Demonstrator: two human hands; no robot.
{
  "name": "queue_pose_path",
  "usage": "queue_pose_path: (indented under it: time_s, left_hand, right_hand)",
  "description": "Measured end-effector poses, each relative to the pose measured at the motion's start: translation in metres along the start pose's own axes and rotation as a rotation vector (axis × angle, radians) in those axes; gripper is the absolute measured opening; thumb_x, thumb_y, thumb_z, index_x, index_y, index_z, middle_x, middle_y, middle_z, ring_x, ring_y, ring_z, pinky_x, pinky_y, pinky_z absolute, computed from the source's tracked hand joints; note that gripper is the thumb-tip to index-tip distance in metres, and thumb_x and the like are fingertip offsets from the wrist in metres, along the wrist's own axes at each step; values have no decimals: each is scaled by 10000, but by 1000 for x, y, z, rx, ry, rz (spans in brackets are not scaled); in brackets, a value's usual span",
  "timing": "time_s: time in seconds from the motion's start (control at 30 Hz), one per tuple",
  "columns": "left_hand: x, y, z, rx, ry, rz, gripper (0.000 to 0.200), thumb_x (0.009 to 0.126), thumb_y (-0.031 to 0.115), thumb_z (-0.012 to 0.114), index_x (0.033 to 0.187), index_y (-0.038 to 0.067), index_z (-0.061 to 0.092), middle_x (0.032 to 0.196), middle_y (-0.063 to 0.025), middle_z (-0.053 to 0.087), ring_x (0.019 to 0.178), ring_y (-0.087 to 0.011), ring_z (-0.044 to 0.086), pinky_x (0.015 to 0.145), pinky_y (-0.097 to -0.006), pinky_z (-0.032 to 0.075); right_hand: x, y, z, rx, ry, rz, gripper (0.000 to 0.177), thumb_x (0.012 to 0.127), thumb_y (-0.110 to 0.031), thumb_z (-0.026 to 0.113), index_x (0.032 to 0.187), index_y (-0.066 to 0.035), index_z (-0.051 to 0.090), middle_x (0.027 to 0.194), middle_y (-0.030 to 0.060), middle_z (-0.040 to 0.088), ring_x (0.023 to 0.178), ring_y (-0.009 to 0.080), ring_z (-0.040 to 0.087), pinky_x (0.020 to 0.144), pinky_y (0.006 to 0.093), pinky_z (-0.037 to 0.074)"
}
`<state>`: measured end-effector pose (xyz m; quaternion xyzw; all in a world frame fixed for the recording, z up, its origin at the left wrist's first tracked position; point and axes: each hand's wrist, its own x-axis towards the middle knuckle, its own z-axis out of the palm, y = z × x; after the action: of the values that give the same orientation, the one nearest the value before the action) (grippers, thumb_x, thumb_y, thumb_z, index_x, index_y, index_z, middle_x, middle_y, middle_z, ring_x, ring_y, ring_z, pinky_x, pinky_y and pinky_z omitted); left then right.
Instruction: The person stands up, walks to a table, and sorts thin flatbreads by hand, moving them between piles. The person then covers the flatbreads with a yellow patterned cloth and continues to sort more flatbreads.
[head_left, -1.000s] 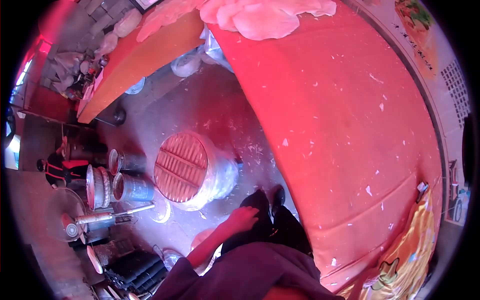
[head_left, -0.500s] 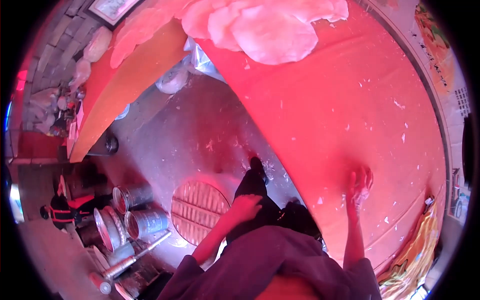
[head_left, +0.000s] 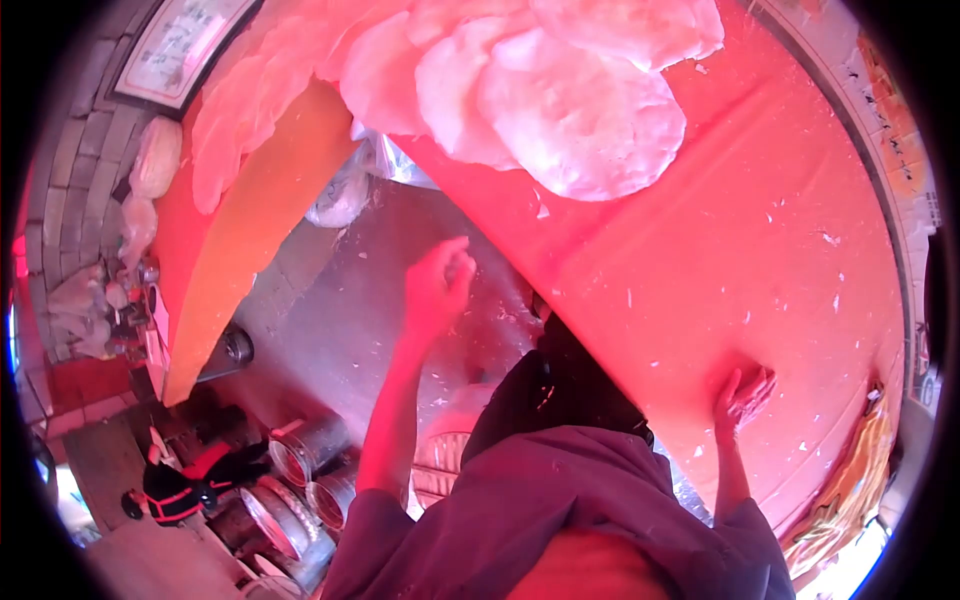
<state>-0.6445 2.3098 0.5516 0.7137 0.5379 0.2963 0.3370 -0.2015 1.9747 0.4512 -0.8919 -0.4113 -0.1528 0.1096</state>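
Observation:
My left hand (head_left: pixel 440 285) hangs over the grey floor, left of the table edge, its fingers curled in with nothing in them. My right hand (head_left: pixel 747 398) is low over the red-covered table (head_left: pixel 700 270), thumb apart from the loosely bent fingers, and holds nothing. Thin, pale, round sheets that look like flatbread (head_left: pixel 590 115) overlap in a spread across the table's far end, well beyond both hands. Small white flakes dot the cover around my right hand.
A slatted round board (head_left: pixel 440 465) shows partly behind my left forearm. Metal tins (head_left: pixel 310 445) crowd the lower left floor. A framed panel (head_left: pixel 180 50) is at the upper left. Yellow patterned cloth (head_left: pixel 850 480) lies along the table's right edge.
My left hand has swung up and forward from my thigh. My right hand has shifted slightly right in view. The flatbread-like sheets appear nearer and larger as the view moves forward.

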Motion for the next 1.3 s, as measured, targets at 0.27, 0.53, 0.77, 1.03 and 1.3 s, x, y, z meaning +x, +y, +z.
queue_pose_path:
  time_s: [0.27,0.53,0.77,1.03,1.3]
  left_hand:
    - [215,-87,-35,-328,99,-188,406,931,114,639,1294,-29,525,1168,-119,628,1039,-185,635,890,-328,516]
    - [278,-70,-17,-980,-220,-589,394,941,159,586,1284,-21,516,1197,-121,631,1054,-220,645,896,-377,520]
    - [297,-83,-19,-870,-258,-544,363,790,-21,634,1149,-4,583,1075,-99,640,956,-211,638,834,-332,524]
    - [316,-97,-23,-1281,-612,-695,519,816,-32,561,1326,24,485,1205,-103,603,1088,-247,612,922,-379,514]
    - [338,-109,-50,-1146,-756,-677,533,836,-72,511,1360,-1,442,1243,-127,590,1109,-257,617,949,-386,520]
  right_hand:
    - [-9,8,7,-11,-72,41,506,962,-330,570,1294,45,490,1364,296,459,1284,470,416,1069,542,345]
    - [123,-287,-12,416,-178,-102,525,702,-106,814,1180,-32,611,1247,188,586,1209,398,534,1004,474,460]
    - [175,-456,37,457,-128,-276,516,692,-155,723,1181,-24,625,1235,202,579,1179,421,545,1013,507,442]
    - [231,-479,0,462,-74,-196,252,714,40,634,955,-17,678,853,120,685,758,298,653,678,403,523]
    - [216,-560,-50,425,-186,-162,233,705,24,667,933,-23,678,808,116,666,747,282,650,643,384,522]
